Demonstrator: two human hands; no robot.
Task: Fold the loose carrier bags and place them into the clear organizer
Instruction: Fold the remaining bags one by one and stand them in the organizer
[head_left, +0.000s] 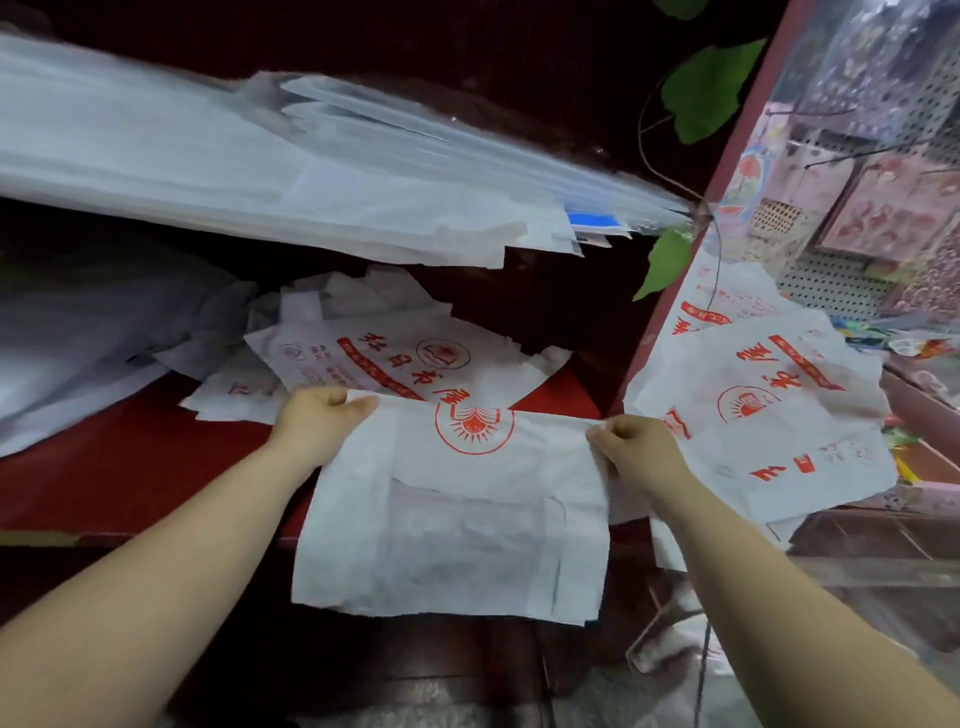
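A white carrier bag (457, 519) with a red sun emblem hangs folded over in front of me, its fold line stretched level between my hands. My left hand (317, 421) pinches the fold's left end and my right hand (639, 452) pinches its right end. Behind it, a loose pile of the same white bags (374, 348) with red print lies on the red shelf (104, 467). More such bags (769, 410) are spread over a ledge to the right. I cannot pick out a clear organizer with certainty.
A long stack of white and clear plastic sheets (260, 171) juts out above the shelf. Crumpled pale plastic (93, 332) fills the shelf's left side. Green leaves (711, 88) and a thin wire hang by the red post (675, 291). Packaged goods on a pegboard (883, 197) stand at right.
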